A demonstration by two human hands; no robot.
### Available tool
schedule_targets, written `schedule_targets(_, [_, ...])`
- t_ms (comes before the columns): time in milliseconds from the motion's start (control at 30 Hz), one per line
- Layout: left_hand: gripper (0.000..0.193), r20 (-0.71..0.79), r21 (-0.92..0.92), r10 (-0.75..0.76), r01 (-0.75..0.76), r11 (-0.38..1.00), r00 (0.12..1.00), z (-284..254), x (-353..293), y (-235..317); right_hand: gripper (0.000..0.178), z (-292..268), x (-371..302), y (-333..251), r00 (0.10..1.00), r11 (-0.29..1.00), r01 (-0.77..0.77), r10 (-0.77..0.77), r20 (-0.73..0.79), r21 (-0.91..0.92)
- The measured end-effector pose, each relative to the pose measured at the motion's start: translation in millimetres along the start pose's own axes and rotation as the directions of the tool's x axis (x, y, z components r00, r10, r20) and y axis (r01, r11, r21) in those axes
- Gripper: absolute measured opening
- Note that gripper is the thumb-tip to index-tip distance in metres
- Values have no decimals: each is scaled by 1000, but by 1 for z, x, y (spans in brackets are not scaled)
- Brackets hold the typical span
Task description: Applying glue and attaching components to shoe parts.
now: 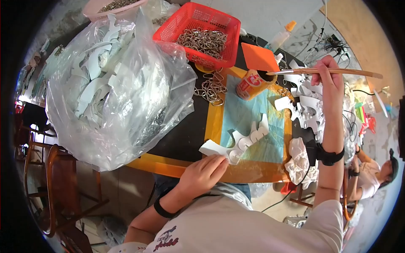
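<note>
My left hand (203, 176) is at the near edge of the table, fingers closed on the lower end of a white scalloped cut-out piece (240, 143). The piece lies over a light blue sheet (272, 137). Raised at the right, my right hand (328, 78) grips a thin paintbrush (354, 71) by its wooden handle. The brush lies nearly level, its tip pointing left, beside the mouth of a yellow and red can (253, 85). An orange card (259, 57) stands at the can's top.
A large clear plastic bag (135, 126) of white pieces fills the left side. Metal rings lie in a red basket (231, 38) and in a loose pile (211, 89). More white cut-outs (310, 109), a crumpled white cloth (300, 158) and a bottle (280, 39) stand right. Another person (369, 177) sits far right.
</note>
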State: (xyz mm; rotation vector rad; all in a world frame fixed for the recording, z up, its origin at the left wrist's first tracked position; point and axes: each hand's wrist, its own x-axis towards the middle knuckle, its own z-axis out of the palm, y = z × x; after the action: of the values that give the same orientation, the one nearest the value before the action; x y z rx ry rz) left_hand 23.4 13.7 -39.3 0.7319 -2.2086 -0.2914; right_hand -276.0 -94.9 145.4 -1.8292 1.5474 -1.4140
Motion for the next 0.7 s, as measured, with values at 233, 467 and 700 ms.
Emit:
schedule_targets(233, [26, -7, 6, 4, -4, 1000, 1000, 0, 0, 0, 17, -9, -5, 1, 999, 1000, -17, 16, -47, -9])
schedule_targets(467, [26, -5, 12, 14, -13, 1000, 1000, 0, 2, 0, 14, 19, -6, 19, 999, 997, -16, 18, 31, -77])
schedule_targets(700, [27, -18, 75, 13, -12, 997, 1000, 3, -2, 0, 17, 55, -2, 35, 982, 912, 90, -13, 190, -399])
